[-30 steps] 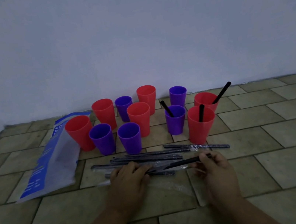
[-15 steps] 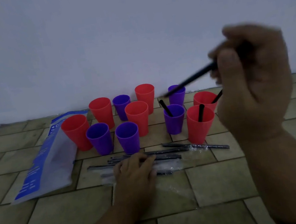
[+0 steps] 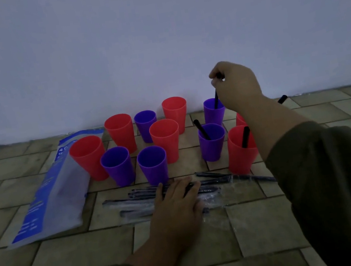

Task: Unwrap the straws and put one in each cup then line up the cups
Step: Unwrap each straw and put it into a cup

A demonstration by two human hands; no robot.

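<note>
Head view: the right hand (image 3: pixel 237 87) pinches the top of a black straw (image 3: pixel 216 101), whose lower end sits inside the far purple cup (image 3: pixel 214 114), at the right of the red and purple cups (image 3: pixel 166 141). The left hand (image 3: pixel 176 204) lies flat, fingers straight, on the wrapped straws (image 3: pixel 134 197) on the tiled floor (image 3: pixel 75 263), near the cups. A blue-and-white bag (image 3: pixel 49 198) lies at the left.

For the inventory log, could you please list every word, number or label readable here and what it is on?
"4", then characters cut off by the leftmost red cup: on the blue-and-white plastic bag, top corner.
Bag's smaller white print: too blurred to read.
Other cups, black straws, wrappers: no text visible.
</note>
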